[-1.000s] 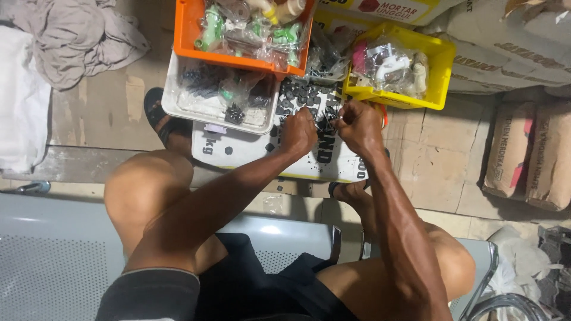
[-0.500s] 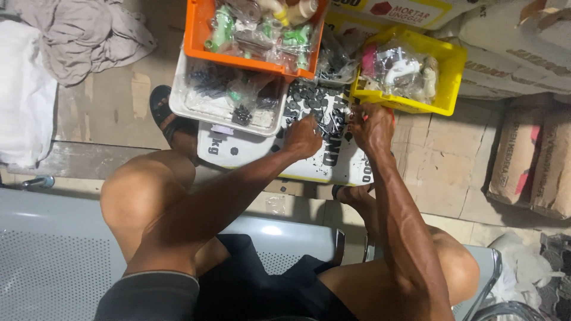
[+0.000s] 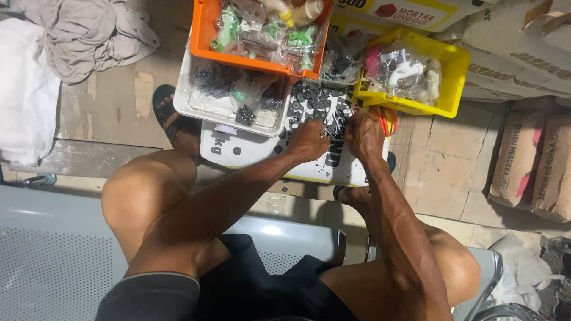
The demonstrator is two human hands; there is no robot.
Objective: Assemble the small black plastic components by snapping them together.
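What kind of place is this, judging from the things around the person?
Probably a hardware or building-supply shop's storeroom. An orange bin and a yellow bin hold bagged pipe fittings, cement sacks are stacked at the right, and both hands sort small black washers on the floor.

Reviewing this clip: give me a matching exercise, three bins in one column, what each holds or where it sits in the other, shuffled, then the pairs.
1. orange bin
2. yellow bin
3. white tray

A. right of the hands, bagged white fittings
B. under the orange bin's edge, bagged black parts
C. top, green and cream fittings

Pairs: 1-C, 2-A, 3-B
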